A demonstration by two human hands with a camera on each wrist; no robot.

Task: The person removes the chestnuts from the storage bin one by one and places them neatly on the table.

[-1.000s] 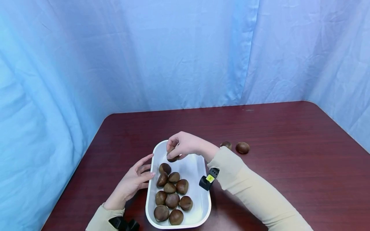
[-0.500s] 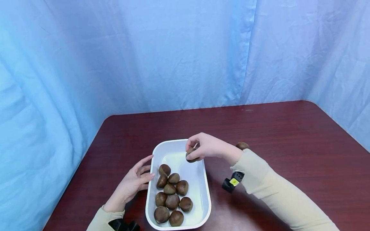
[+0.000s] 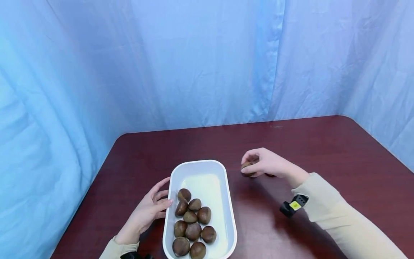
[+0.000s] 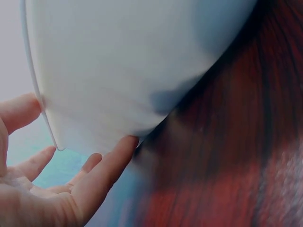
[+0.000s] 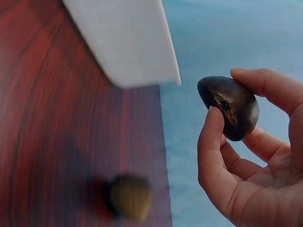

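A white oblong tray (image 3: 198, 166) holds several brown chestnuts (image 3: 193, 223) heaped at its near end. My left hand (image 3: 164, 196) rests with straight fingers against the tray's left wall; in the left wrist view the fingertips (image 4: 124, 144) touch the tray (image 4: 118, 71) from outside. My right hand (image 3: 249, 166) hovers low over the table to the right of the tray and pinches one chestnut (image 3: 246, 168) between thumb and fingers. The right wrist view shows this chestnut (image 5: 232, 108) clearly, dark and glossy. Another chestnut (image 5: 129, 196) lies on the table beneath.
The dark red wooden table (image 3: 323, 154) stretches right and back of the tray. A loose chestnut (image 3: 270, 175) peeks out behind my right hand. Blue curtains (image 3: 194, 61) close off the back and sides. The table's left corner is rounded, near the left hand.
My right hand has carried the chestnut from above the tray's far end rightward, out over the table near the loose chestnuts. The left hand has stayed against the tray.
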